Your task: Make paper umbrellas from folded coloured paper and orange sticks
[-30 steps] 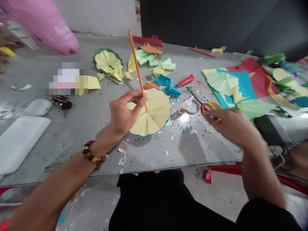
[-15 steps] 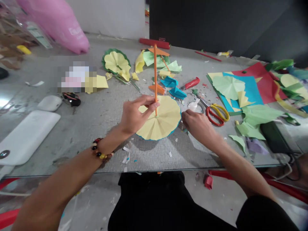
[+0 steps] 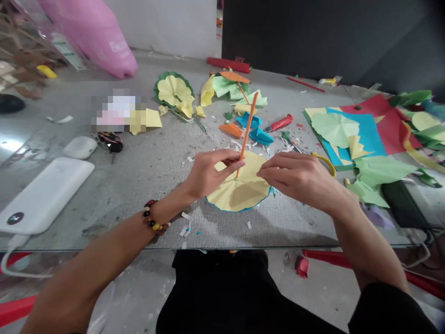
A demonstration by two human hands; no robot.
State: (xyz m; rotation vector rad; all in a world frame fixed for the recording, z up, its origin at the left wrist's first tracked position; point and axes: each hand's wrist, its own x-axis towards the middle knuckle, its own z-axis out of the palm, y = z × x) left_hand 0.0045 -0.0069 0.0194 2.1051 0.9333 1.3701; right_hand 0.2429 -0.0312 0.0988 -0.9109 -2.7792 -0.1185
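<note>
An orange stick (image 3: 249,127) is pinched between the thumb and fingers of my left hand (image 3: 208,174). It leans to the right, its lower end at the centre of a pleated pale-yellow paper disc (image 3: 239,197) with a blue scalloped edge. Over the right side of the disc is my right hand (image 3: 299,176), its fingertips pressed together. What they hold, if anything, is hidden. Scissors with a yellow handle (image 3: 327,163) lie partly behind that hand. Just beyond the disc are folded blue paper pieces (image 3: 260,136), a folded orange piece (image 3: 231,130) and a red-handled cutter (image 3: 281,123).
A green-and-yellow paper disc (image 3: 173,90) and a small orange paper umbrella (image 3: 235,77) lie farther back. Coloured paper sheets (image 3: 368,134) are stacked at the right. A white power bank (image 3: 48,195) rests at the left, near the glass table's front edge. Paper scraps are scattered about.
The orange stick has gone from upright to leaning right. My right hand has risen from beside the disc to over its right side, now covering most of the scissors.
</note>
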